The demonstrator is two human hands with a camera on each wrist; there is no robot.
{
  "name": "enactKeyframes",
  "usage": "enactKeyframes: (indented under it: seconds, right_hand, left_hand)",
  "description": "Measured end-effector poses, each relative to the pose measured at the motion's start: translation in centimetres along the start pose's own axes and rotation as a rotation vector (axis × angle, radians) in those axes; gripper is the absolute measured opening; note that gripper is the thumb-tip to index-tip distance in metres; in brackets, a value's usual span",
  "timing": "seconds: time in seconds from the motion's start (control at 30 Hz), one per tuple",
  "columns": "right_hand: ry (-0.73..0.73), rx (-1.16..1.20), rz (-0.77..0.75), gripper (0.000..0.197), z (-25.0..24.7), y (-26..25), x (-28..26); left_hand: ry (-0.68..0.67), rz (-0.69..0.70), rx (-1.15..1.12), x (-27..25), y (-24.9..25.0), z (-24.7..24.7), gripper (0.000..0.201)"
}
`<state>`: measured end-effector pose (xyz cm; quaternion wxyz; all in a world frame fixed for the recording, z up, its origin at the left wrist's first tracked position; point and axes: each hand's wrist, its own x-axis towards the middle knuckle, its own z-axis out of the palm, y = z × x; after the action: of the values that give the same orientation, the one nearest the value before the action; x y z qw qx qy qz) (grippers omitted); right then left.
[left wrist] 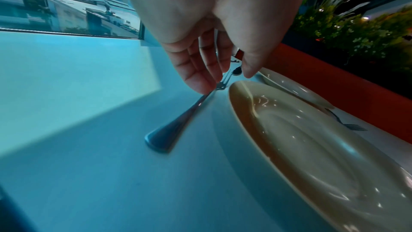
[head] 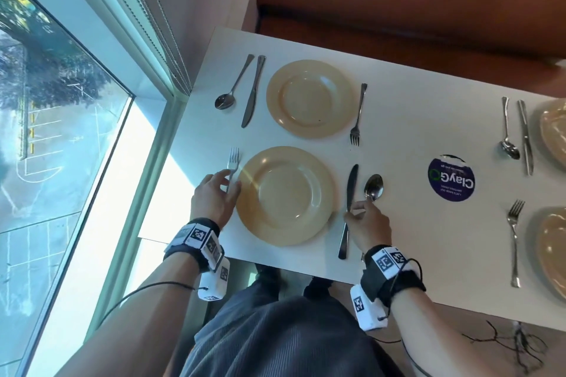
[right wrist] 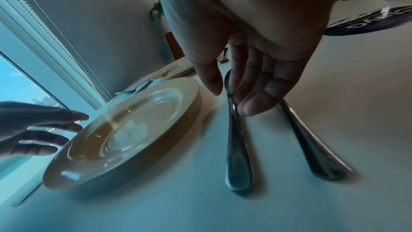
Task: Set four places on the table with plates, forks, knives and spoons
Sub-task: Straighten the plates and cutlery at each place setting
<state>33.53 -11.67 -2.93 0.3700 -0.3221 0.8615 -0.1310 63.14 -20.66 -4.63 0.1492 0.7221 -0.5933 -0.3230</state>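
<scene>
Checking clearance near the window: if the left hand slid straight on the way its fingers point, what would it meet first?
Probably the near fork's tines, just ahead of the left hand; beyond them, the far spoon. Height is unclear.

head view looking steeply down, wrist views low along each hand, all sharing near plate [head: 284, 196]
</scene>
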Motion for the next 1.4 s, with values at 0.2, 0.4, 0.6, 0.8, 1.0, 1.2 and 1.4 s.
enactKeyframes:
  seconds: [0.2, 0.4, 0.6, 0.8, 1.0, 1.2, 1.4]
  right_hand:
    - [-0.026, -0.091, -0.004, 0.025, 0.9, 1.1, 0.2]
    - [-0.027, -0.125, -0.016, 0.029, 1.9, 1.7, 0.7]
    - [-0.042, -0.124, -0.039, 0.030, 2.4, 1.9, 0.8]
    - [-0.042, -0.129, -0.058, 0.030, 2.8, 2.0, 0.9]
    - [-0.031, -0.123, -0.059, 0.029, 2.9, 2.2, 1.0]
    - [-0.017, -0.134, -0.066, 0.028, 3.0, 2.2, 1.0]
    - [-0.018, -0.134, -0.048, 0.030, 3.0, 2.2, 1.1]
  left_hand:
    - [-0.100, 0.017, 0.092, 0.1, 1.0, 0.6, 0.061]
    - [-0.108, 0.033, 0.087, -0.3, 0.6, 1.4, 0.058]
    - [-0.109, 0.037, 0.079, -0.5, 0.1, 1.7, 0.060]
    - [-0.113, 0.037, 0.071, -0.7, 0.0, 1.7, 0.059]
    - [-0.114, 0.047, 0.058, -0.6, 0.0, 1.6, 0.058]
    - [-0.122, 0.052, 0.052, -0.2, 0.1, 1.4, 0.057]
    - [0.000, 0.001, 0.037, 0.0, -0.4, 0.3, 0.046]
